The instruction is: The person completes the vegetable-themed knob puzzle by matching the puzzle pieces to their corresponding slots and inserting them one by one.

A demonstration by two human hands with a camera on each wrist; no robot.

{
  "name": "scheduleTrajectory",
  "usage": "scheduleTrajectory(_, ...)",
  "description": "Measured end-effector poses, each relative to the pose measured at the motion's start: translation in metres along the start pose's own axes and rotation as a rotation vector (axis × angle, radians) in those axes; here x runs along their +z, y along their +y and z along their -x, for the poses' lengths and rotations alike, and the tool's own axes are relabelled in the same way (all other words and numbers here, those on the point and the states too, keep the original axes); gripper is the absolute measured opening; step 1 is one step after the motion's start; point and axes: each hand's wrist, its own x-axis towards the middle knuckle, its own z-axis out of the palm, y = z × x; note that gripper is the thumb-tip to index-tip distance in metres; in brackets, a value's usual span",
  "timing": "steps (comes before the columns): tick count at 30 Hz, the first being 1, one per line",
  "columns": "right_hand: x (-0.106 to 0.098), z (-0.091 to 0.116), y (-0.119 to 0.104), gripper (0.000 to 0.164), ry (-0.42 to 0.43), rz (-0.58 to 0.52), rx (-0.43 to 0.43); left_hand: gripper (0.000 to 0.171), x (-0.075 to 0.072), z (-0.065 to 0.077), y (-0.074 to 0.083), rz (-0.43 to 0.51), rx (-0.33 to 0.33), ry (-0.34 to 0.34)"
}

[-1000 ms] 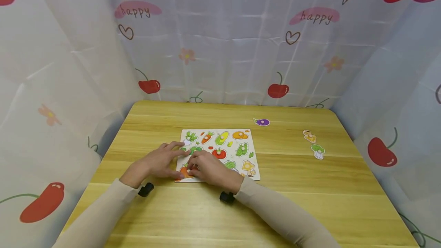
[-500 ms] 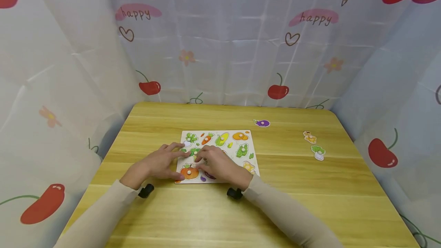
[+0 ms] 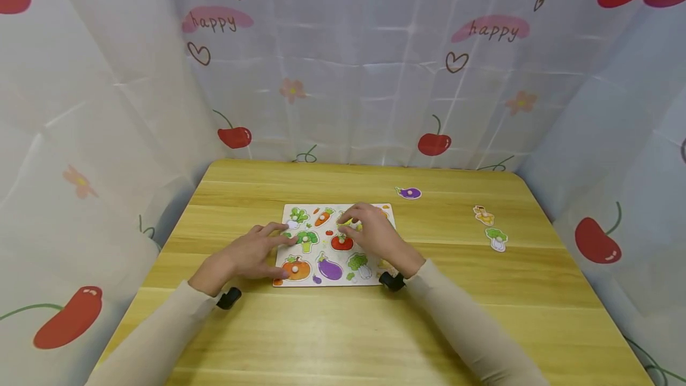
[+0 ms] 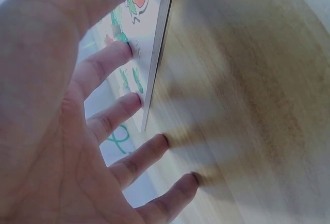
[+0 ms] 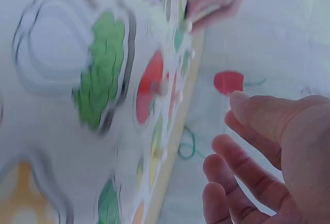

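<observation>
A vegetable peg puzzle board (image 3: 318,255) lies near the middle of the table. My left hand (image 3: 249,255) rests at its left side with fingers spread; in the left wrist view, two fingertips (image 4: 124,50) touch the board and two others are past its edge. The pumpkin piece (image 3: 295,268), with its white knob, is in its slot beside my left thumb. My right hand (image 3: 375,234) hovers over the board near the corn, fingers loosely bent; the right wrist view shows nothing between them. Knobs also show on the tomato (image 3: 342,243) and carrot (image 3: 324,217).
A loose eggplant piece (image 3: 409,193) lies behind the board to the right. Farther right are a mushroom piece (image 3: 485,215) and a cabbage piece (image 3: 497,239). The board's eggplant slot (image 3: 329,268) shows no knob. A curtain (image 3: 343,106) hangs behind the table.
My right hand has let go of the pumpkin piece's knob and moved up and to the right across the board, uncovering the front row. My left hand has stayed in place.
</observation>
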Motion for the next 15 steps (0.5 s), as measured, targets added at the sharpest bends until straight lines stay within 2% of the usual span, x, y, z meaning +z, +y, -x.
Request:
scheduleTrajectory(8,-0.023,0.005,0.035,0.019,0.041,-0.031,0.152,0.086,0.002,0.001,-0.002,0.013,-0.005,-0.008)
scheduleTrajectory(15,-0.043,0.006,0.072,0.026,0.126,-0.042,0.235,0.085,0.002,-0.001,-0.002,0.011,-0.008,-0.003)
